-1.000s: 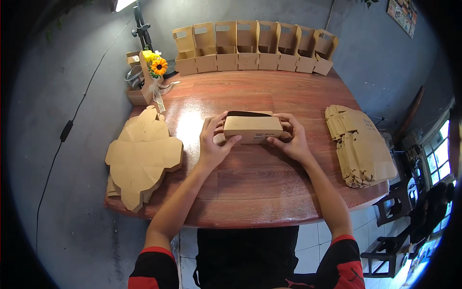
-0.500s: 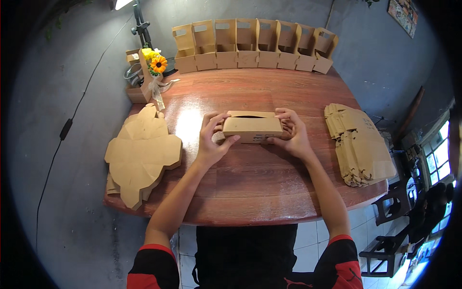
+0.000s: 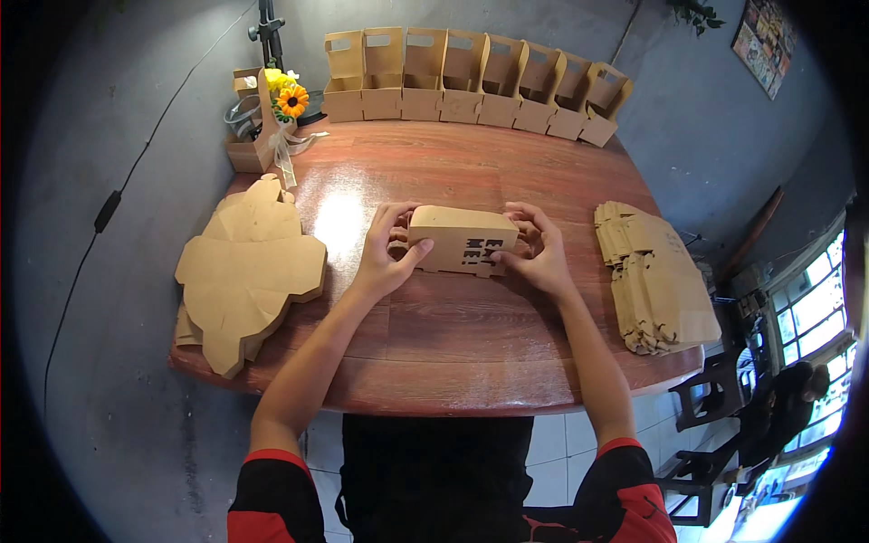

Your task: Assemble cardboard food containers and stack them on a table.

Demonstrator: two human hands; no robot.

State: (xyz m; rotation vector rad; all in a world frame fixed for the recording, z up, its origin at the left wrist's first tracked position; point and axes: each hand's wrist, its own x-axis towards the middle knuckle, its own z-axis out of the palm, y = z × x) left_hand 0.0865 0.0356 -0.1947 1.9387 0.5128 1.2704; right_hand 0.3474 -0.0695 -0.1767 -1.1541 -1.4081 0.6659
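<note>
A small brown cardboard box [image 3: 448, 244] is between my hands over the middle of the table, its printed long side facing me. My left hand [image 3: 389, 249] grips its left end, thumb on the front face and fingers behind the edge. At the right end, my right hand [image 3: 539, 253] holds it the same way, thumb pressed near the dark print. The box's back and underside are hidden. To the left lies a stack of flat cardboard blanks [image 3: 249, 262]. A pile of folded-flat cardboard pieces [image 3: 659, 281] rests on the right.
Several assembled cardboard carriers with handle slots [image 3: 460, 104] line the far edge of the wooden table [image 3: 434, 362]. At the far left stand a cardboard caddy [image 3: 249, 154] and artificial flowers [image 3: 291, 101]. Dark stools [image 3: 711, 398] are on the floor to the right.
The box has tipped in my hands, so its printed side now shows more fully and the dark slit on top is out of sight. The view has shifted slightly.
</note>
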